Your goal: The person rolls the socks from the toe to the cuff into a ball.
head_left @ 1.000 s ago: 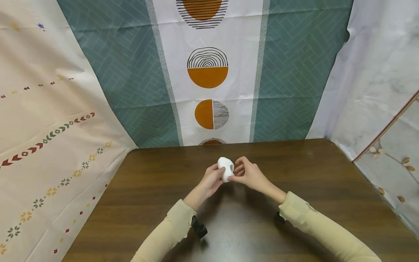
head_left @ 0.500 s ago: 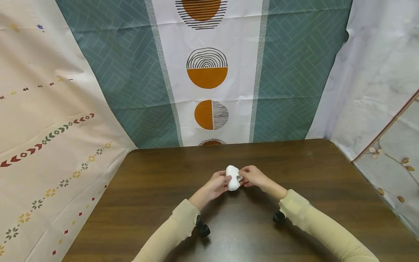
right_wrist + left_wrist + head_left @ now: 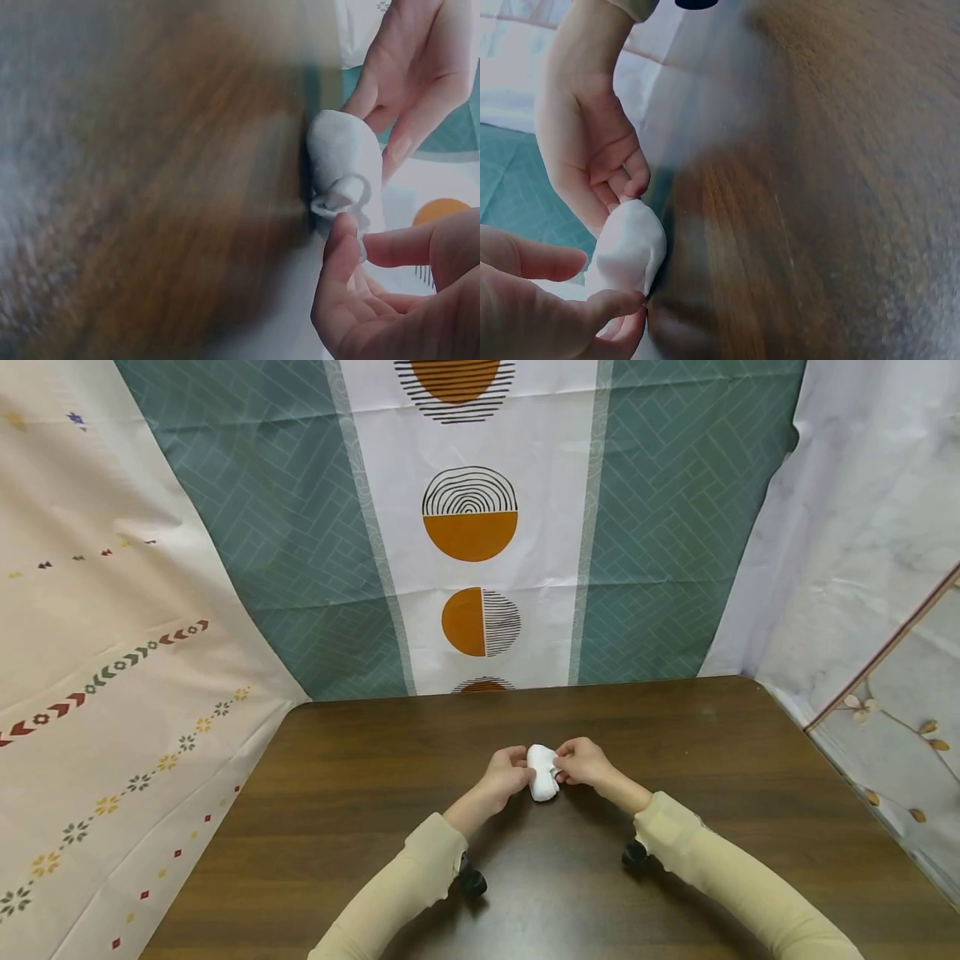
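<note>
A small white sock (image 3: 542, 772), folded into a rounded bundle, lies low over the dark table in front of the person. My right hand (image 3: 587, 763) pinches its cuff edge between thumb and finger; in the right wrist view the loose cuff (image 3: 341, 196) rings a small opening. My left hand (image 3: 506, 774) is at the sock's left side, thumb at its edge and the other fingers apart from it. In the left wrist view one finger (image 3: 551, 260) stands off the sock while lower digits (image 3: 619, 304) touch its near end.
The brown wooden table (image 3: 360, 852) spreads out around both hands. A green and white patterned cloth (image 3: 660, 527) hangs behind it, a cream cloth (image 3: 97, 635) on the left and a marbled one (image 3: 862, 527) on the right. Each wrist wears a black camera (image 3: 472, 882).
The sock has moved right and down toward the table, turning over so its opening shows less in the head view. The left hand has loosened its hold; the right hand has taken the cuff edge.
</note>
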The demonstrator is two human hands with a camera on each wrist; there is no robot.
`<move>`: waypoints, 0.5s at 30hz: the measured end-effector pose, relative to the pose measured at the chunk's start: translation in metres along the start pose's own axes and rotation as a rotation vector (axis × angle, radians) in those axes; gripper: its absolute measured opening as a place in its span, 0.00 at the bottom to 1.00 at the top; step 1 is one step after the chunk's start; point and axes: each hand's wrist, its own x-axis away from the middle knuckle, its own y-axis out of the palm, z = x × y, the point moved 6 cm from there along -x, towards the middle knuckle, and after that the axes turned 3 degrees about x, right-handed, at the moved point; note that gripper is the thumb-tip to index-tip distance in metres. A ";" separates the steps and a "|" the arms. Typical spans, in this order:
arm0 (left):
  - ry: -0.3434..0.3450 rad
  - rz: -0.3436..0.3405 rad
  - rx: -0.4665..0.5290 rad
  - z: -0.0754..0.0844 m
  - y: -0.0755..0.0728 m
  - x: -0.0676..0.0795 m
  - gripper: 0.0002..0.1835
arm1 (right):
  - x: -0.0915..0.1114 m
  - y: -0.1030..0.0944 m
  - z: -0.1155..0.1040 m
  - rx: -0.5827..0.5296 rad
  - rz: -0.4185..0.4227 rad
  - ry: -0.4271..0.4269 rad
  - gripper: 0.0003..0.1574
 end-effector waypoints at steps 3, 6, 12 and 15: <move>0.001 0.019 -0.033 0.000 -0.001 -0.001 0.32 | 0.000 -0.003 0.000 0.049 0.032 -0.019 0.13; -0.025 0.017 -0.016 -0.004 -0.001 -0.003 0.31 | 0.001 -0.009 -0.004 0.163 0.104 -0.081 0.11; -0.058 0.010 0.035 -0.008 -0.001 -0.004 0.31 | 0.003 -0.010 -0.009 0.339 0.173 -0.188 0.08; -0.054 -0.008 0.060 -0.008 0.000 -0.003 0.30 | 0.004 -0.006 -0.009 0.330 0.128 -0.166 0.16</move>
